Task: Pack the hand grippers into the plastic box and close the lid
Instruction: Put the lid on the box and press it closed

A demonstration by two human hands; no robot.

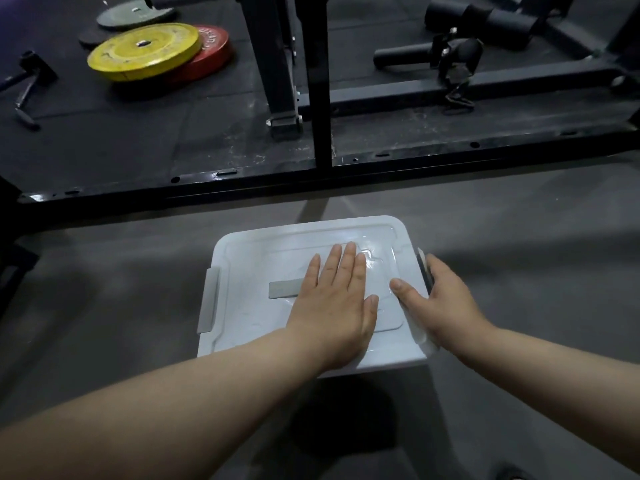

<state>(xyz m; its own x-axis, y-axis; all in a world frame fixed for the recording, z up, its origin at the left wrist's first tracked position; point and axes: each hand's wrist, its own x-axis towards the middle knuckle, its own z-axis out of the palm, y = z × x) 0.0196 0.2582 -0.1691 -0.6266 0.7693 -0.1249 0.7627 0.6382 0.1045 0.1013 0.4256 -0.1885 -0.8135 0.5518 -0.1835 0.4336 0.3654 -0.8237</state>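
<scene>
A white plastic box [249, 271] sits on the grey floor in front of me with its lid on. My left hand [337, 299] lies flat on the lid, fingers spread, palm down. My right hand [440, 299] grips the box's right edge, thumb on top of the lid and fingers wrapped over the right-side latch [424, 268], which stands tilted outward. The grey latch on the left side [209, 301] lies down against the box. A grey label [282, 289] shows on the lid. No hand grippers are visible; the box's inside is hidden.
A black rack frame [311, 174] runs across the floor just beyond the box, with an upright post [320, 81]. Yellow [145, 50] and red [211, 53] weight plates lie at the far left. Black roller pads [474, 19] stand at the far right.
</scene>
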